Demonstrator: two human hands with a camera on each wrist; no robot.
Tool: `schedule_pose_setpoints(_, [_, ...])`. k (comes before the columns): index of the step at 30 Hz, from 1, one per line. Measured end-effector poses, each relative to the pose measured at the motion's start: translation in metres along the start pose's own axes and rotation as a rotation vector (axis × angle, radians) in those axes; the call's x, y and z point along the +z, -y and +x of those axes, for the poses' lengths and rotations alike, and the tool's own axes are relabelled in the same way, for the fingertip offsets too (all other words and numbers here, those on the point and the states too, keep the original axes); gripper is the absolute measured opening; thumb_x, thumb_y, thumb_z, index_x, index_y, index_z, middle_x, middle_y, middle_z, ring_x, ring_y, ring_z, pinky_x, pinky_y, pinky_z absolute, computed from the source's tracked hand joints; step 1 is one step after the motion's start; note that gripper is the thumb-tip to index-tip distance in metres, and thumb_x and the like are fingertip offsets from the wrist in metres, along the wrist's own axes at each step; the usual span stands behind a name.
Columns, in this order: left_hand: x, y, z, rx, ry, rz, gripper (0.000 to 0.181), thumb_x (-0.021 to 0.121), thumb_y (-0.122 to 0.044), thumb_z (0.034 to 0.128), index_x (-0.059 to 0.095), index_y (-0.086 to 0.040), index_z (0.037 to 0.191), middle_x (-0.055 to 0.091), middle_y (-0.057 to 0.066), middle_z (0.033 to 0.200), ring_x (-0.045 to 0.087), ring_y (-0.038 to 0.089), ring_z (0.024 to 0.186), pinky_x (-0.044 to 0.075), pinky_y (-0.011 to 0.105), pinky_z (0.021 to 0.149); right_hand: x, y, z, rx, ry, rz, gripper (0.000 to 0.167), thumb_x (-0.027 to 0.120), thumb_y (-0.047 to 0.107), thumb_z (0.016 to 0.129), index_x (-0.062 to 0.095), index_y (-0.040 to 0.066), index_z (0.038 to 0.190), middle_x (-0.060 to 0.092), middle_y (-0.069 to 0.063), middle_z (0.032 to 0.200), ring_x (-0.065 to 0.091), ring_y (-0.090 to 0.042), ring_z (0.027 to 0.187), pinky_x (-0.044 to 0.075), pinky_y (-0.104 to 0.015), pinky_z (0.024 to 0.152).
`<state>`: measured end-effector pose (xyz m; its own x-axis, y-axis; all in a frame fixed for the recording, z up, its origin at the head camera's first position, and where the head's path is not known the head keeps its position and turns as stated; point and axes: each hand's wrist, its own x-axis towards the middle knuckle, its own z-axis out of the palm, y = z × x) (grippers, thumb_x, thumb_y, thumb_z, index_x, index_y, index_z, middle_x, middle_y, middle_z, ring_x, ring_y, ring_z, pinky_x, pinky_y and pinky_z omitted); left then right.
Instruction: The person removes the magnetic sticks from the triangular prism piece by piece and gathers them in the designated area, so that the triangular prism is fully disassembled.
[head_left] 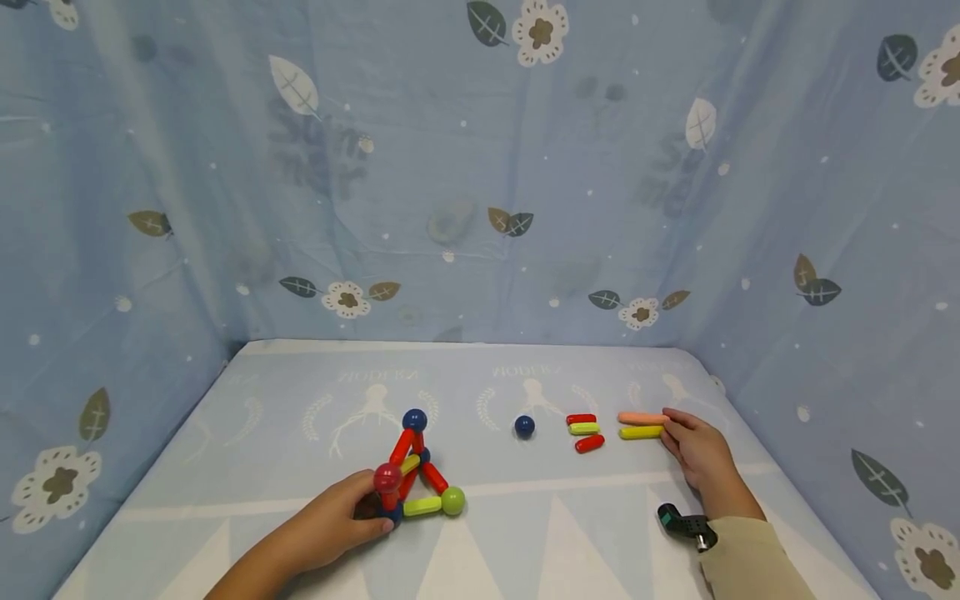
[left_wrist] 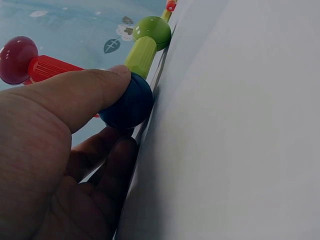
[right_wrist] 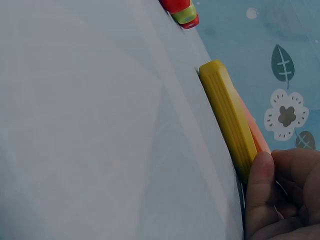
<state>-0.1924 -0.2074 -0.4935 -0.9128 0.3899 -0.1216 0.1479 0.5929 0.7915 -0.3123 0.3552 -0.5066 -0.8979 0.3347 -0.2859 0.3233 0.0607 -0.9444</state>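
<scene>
**Stick-and-ball frame [head_left: 409, 465] resting on the bench [head_left: 517, 533], left hand [head_left: 333, 521] pinching its base**

The frame is sitting left of centre on the patterned bench. The left hand is pinching the lower blue ball [left_wrist: 127, 102] at its near corner, the thumb lying across the ball and the other fingers curling behind it. Above that corner a red ball [head_left: 387, 477] is topping a red stick, while another blue ball [head_left: 415, 420] is crowning the frame's highest point. A light green stick [head_left: 423, 507] is running from the gripped ball to a green ball [head_left: 453, 501] on the right.

Well apart, on the bench's right side, the right hand [head_left: 701, 454] is pinching the near end of an orange stick [head_left: 641, 418] between thumb and forefinger. A yellow stick [head_left: 640, 432] is lying alongside it, its end reaching the thumb.

Between the hands, a loose blue ball [head_left: 524, 427] is resting beside three short sticks: a green one [head_left: 584, 428] is lying between two red ones [head_left: 589, 443]. A black device [head_left: 684, 523] is sitting by the right sleeve [head_left: 750, 558], and a blue floral cloth [head_left: 450, 167] is hanging behind the bench.
</scene>
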Motion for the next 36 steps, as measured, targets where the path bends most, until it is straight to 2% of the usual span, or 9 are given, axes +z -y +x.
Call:
schedule_pose_setpoints(6, [0.000,-0.002,-0.001,0.000,-0.001,0.006,0.038,0.085,-0.034,0.0884,0.063,-0.024,0.118,0.063,-0.001,0.111,0.062,0.017,0.100,0.057,0.038,0.090,0.002,-0.001,-0.001,-0.030,0.028,-0.073,0.049,0.051,0.019,0.111,0.045,0.004,0.157,0.035,-0.022,0.163,0.061,-0.001,0.099,0.056,-0.014,0.083])
schedule_pose_setpoints(13, [0.000,-0.002,-0.001,-0.005,-0.005,0.017,0.037,0.085,-0.035,0.0878,0.063,-0.025,0.116,0.063,-0.001,0.109,0.062,0.017,0.098,0.057,0.038,0.088,0.006,-0.002,-0.001,-0.050,0.019,-0.123,0.049,0.052,0.016,0.110,0.045,0.000,0.156,0.033,-0.023,0.165,0.052,-0.023,0.130,0.055,-0.011,0.082])
schedule_pose_setpoints(16, [-0.001,-0.002,0.000,0.002,-0.003,0.023,0.035,0.084,-0.037,0.0883,0.063,-0.026,0.114,0.063,-0.002,0.109,0.062,0.017,0.099,0.057,0.036,0.088,0.006,-0.002,-0.003,-0.056,0.005,-0.112,0.049,0.052,0.015,0.110,0.044,0.000,0.156,0.033,-0.024,0.165,0.048,-0.027,0.136,0.055,-0.010,0.081])
schedule_pose_setpoints(23, [-0.001,-0.001,-0.001,-0.009,0.000,0.015,0.037,0.085,-0.036,0.0880,0.063,-0.025,0.116,0.064,-0.001,0.110,0.063,0.016,0.099,0.058,0.040,0.090,0.005,-0.001,-0.011,-0.086,-0.071,-0.051,0.050,0.054,0.019,0.110,0.046,0.002,0.156,0.039,-0.020,0.161,0.056,-0.018,0.122,0.056,-0.012,0.080])
schedule_pose_setpoints(28, [-0.002,-0.001,-0.002,-0.019,-0.009,0.019,0.040,0.085,-0.036,0.0874,0.063,-0.025,0.119,0.064,0.000,0.111,0.062,0.017,0.100,0.058,0.043,0.091,0.013,0.009,-0.021,-0.118,-0.110,-0.015,0.046,0.059,0.024,0.108,0.054,0.004,0.149,0.051,-0.014,0.147,0.061,-0.016,0.111,0.058,-0.017,0.083])
schedule_pose_setpoints(31, [-0.001,-0.001,-0.001,-0.012,-0.003,0.019,0.038,0.085,-0.038,0.0878,0.063,-0.025,0.117,0.063,0.000,0.111,0.061,0.018,0.099,0.057,0.040,0.089,0.023,0.018,-0.031,-0.124,-0.064,-0.070,0.046,0.061,0.031,0.107,0.058,0.005,0.145,0.057,-0.011,0.141,0.061,-0.018,0.109,0.058,-0.021,0.084])
schedule_pose_setpoints(36, [0.000,-0.001,0.001,-0.012,0.003,0.015,0.037,0.085,-0.037,0.0878,0.063,-0.026,0.115,0.063,-0.001,0.110,0.061,0.018,0.098,0.056,0.037,0.087,0.045,0.029,-0.054,-0.231,0.132,-0.222,0.047,0.063,0.036,0.106,0.060,0.003,0.139,0.062,-0.016,0.138,0.065,-0.024,0.116,0.058,-0.022,0.090])
